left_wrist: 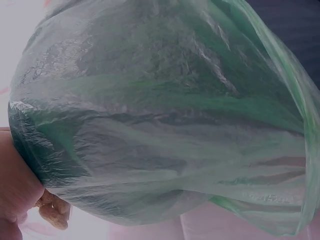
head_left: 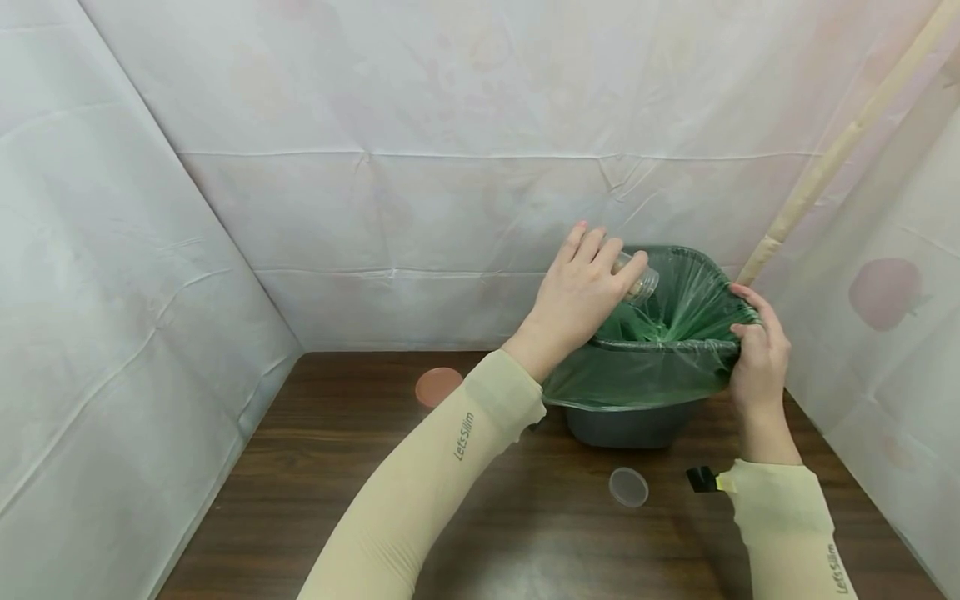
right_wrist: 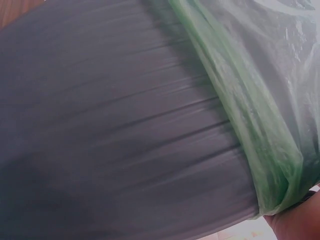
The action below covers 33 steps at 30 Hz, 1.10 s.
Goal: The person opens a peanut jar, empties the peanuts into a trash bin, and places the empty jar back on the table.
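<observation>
My left hand [head_left: 585,287] grips a clear jar [head_left: 643,279], tilted with its mouth over the bin's opening. Brown lumpy pieces [left_wrist: 54,210] show beside the hand in the left wrist view; their kind is unclear. A translucent green bag [head_left: 637,379] lines the dark grey bin [head_left: 626,427] and folds down over its rim. At the bin's right side, my right hand [head_left: 761,362] holds the bag-covered rim, fingers over the edge. The right wrist view shows the ribbed bin wall [right_wrist: 115,125] and the bag's hanging edge [right_wrist: 240,115].
An orange-pink round lid [head_left: 438,387] lies on the dark wooden table [head_left: 337,467], left of the bin. A clear round lid [head_left: 628,487] lies in front of it. Pale sheeting [head_left: 450,208] encloses the table, with a slanted pole [head_left: 832,171] at the right.
</observation>
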Motion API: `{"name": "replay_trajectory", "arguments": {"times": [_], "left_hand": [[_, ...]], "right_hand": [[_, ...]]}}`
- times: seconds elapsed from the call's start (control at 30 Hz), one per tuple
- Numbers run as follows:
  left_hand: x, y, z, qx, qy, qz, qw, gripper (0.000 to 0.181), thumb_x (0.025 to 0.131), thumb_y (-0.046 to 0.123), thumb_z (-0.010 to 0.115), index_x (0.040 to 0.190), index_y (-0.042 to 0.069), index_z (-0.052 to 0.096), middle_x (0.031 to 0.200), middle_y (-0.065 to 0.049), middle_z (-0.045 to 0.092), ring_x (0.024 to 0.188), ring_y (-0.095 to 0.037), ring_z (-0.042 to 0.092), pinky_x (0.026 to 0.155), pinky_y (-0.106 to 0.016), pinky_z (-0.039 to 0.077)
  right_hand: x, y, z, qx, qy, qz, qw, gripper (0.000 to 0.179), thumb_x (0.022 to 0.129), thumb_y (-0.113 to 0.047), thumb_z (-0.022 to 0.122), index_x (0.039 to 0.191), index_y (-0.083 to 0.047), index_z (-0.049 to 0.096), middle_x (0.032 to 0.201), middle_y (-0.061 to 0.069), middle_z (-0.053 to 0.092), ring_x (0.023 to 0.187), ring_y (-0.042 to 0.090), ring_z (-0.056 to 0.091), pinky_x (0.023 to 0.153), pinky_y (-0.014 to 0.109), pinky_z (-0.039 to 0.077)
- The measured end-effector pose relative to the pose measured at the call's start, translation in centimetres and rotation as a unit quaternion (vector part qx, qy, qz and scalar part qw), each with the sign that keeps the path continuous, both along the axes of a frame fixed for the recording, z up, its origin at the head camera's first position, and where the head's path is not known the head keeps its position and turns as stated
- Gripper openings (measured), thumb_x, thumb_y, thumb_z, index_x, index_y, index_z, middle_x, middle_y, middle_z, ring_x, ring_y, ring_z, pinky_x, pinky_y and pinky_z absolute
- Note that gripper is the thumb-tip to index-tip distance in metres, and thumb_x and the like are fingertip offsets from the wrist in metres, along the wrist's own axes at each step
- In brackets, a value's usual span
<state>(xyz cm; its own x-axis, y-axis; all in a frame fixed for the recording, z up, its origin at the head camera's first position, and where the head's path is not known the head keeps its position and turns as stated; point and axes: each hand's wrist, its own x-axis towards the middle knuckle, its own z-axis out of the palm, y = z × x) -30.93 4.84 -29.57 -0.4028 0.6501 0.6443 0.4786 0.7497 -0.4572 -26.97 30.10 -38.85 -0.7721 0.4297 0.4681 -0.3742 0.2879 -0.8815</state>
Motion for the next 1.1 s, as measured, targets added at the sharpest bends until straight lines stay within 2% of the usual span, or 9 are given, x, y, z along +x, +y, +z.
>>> {"name": "replay_trajectory", "arguments": {"times": [0.23,0.33,0.43,0.6,0.7,0.8,0.83,0.97,1.1], "left_hand": [[-0.2,-0.1,0.2,-0.006,0.008,-0.016,0.9998,0.038,0.113,0.008,0.056,0.144,0.027,0.067,0.137,-0.002,0.068,0.148,-0.030,0.051,0.135,-0.050,0.019],[-0.3,-0.2,0.5,-0.008,0.004,-0.008,0.9999,0.037,0.113,0.011,0.059,0.145,0.029,0.067,0.140,-0.001,0.066,0.151,-0.029,0.049,0.135,-0.051,0.017],[-0.6,-0.3,0.8,-0.012,0.001,-0.002,0.9999,0.035,0.112,0.016,0.063,0.145,0.030,0.067,0.138,0.001,0.066,0.148,-0.028,0.050,0.134,-0.051,0.019],[-0.8,-0.6,1.3,-0.038,0.018,-0.035,0.9985,0.025,0.111,0.033,0.066,0.134,0.027,0.070,0.125,0.004,0.068,0.133,-0.026,0.057,0.132,-0.052,0.028],[-0.8,-0.8,1.7,-0.055,0.026,-0.035,0.9975,0.027,0.110,0.040,0.065,0.134,0.028,0.069,0.126,0.005,0.068,0.134,-0.025,0.056,0.132,-0.050,0.028],[-0.6,-1.1,2.1,-0.077,0.025,-0.024,0.9964,0.029,0.111,0.034,0.065,0.139,0.029,0.069,0.132,0.005,0.067,0.141,-0.026,0.054,0.133,-0.050,0.024],[-0.6,-1.2,2.2,-0.088,0.024,-0.024,0.9955,0.030,0.112,0.032,0.064,0.142,0.029,0.068,0.135,0.005,0.067,0.142,-0.026,0.053,0.133,-0.050,0.024],[-0.6,-1.5,2.4,-0.121,0.027,-0.034,0.9917,0.032,0.113,0.022,0.063,0.144,0.028,0.069,0.138,0.003,0.068,0.141,-0.028,0.054,0.133,-0.050,0.024],[-1.0,-1.7,2.4,-0.132,0.038,-0.030,0.9901,0.029,0.112,0.026,0.064,0.140,0.028,0.071,0.134,0.003,0.068,0.139,-0.028,0.054,0.133,-0.050,0.024]], "right_hand": [[0.2,0.0,0.0,-0.004,-0.006,-0.001,1.0000,0.059,0.103,-0.019,0.034,0.152,-0.025,0.066,0.161,-0.004,0.056,0.137,0.015,0.050,0.109,0.028,0.034],[0.2,-0.1,0.1,-0.004,-0.006,0.001,1.0000,0.059,0.103,-0.020,0.034,0.152,-0.025,0.066,0.162,-0.004,0.055,0.137,0.014,0.050,0.109,0.028,0.033],[0.2,-0.2,0.1,0.001,-0.006,0.001,1.0000,0.059,0.103,-0.020,0.034,0.152,-0.025,0.066,0.163,-0.004,0.055,0.140,0.013,0.048,0.110,0.029,0.033],[0.3,-0.4,0.1,0.001,-0.006,0.005,1.0000,0.059,0.103,-0.019,0.034,0.153,-0.024,0.065,0.163,-0.004,0.055,0.143,0.009,0.046,0.113,0.028,0.032],[0.3,-0.4,-0.1,0.008,-0.008,0.000,0.9999,0.059,0.103,-0.021,0.034,0.153,-0.026,0.065,0.152,-0.004,0.061,0.101,0.008,0.056,0.101,0.031,0.034],[0.2,-0.5,-0.2,0.021,-0.011,-0.006,0.9997,0.058,0.104,-0.023,0.035,0.153,-0.027,0.065,0.128,-0.008,0.064,0.065,0.011,0.027,0.085,0.032,0.030],[0.2,-0.5,-0.3,0.025,-0.012,-0.008,0.9996,0.057,0.105,-0.023,0.035,0.153,-0.028,0.065,0.116,-0.008,0.062,0.061,0.015,0.017,0.080,0.033,0.027],[0.2,-0.5,-0.4,0.034,-0.013,-0.012,0.9993,0.056,0.105,-0.023,0.036,0.153,-0.027,0.065,0.091,-0.005,0.052,0.056,0.013,0.016,0.068,0.033,0.025],[0.1,-0.5,-0.3,0.035,-0.015,-0.011,0.9992,0.057,0.105,-0.023,0.036,0.154,-0.027,0.065,0.092,-0.005,0.051,0.056,0.013,0.015,0.068,0.033,0.023]]}}
